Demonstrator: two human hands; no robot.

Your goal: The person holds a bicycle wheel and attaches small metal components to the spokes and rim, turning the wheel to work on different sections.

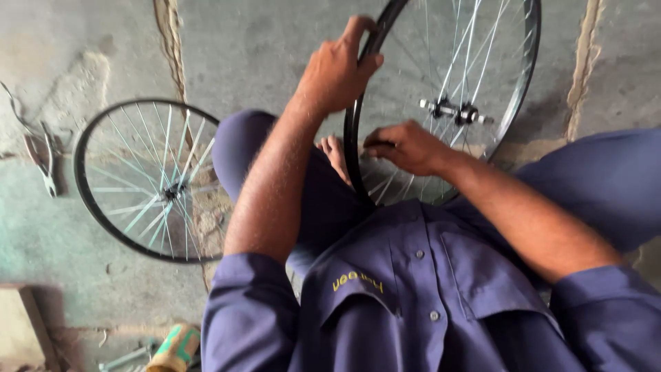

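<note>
He sits on the floor with the wheel (447, 103) upright between his knees, at about one o'clock from his chest. The left hand (337, 69) is closed round the rim at its eleven o'clock; the right hand (406, 146) pinches something small at the rim's inner edge near eight o'clock, likely a spoke end. It looks like spoke work, and the next move calls for a steady rim. A second wheel (148, 182) lies flat at nine o'clock, pliers (43, 158) beyond it.

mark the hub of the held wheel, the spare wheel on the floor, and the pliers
hub (456, 110), head view, on the axle at the middle of the spokes
spare wheel (81, 184), head view, on its dark rim, left edge
pliers (45, 164), head view, on the handles
</note>
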